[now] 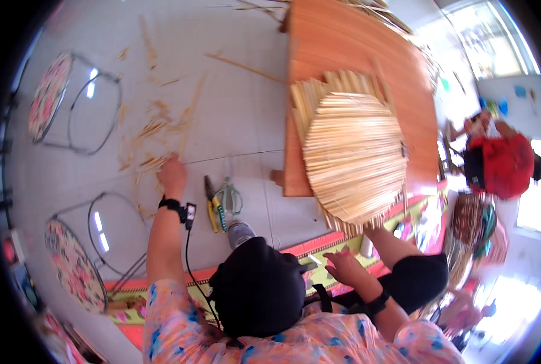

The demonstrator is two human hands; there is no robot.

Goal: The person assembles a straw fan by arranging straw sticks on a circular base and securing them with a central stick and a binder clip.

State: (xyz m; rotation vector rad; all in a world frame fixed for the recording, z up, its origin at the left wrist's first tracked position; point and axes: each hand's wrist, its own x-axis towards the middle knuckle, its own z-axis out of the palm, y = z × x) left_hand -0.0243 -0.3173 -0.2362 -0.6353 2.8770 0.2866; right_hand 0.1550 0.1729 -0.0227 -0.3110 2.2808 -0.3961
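Observation:
My left hand reaches down to the floor at the left, fingers bunched at a small bundle of reed pieces; its fingertips are partly hidden. Over my lap hovers my right hand, fingers apart and holding nothing. Ahead of it a round mat of split reeds lies on a layer of longer reeds, overhanging the near edge of the wooden table. Right of my left hand, pliers with yellow-green handles and green-handled scissors rest on the floor.
Reed scraps litter the tiled floor. At the left are two stools with flowered seats and metal frames. A patterned mat runs beneath me. A person in red sits at the far right, near bundled materials.

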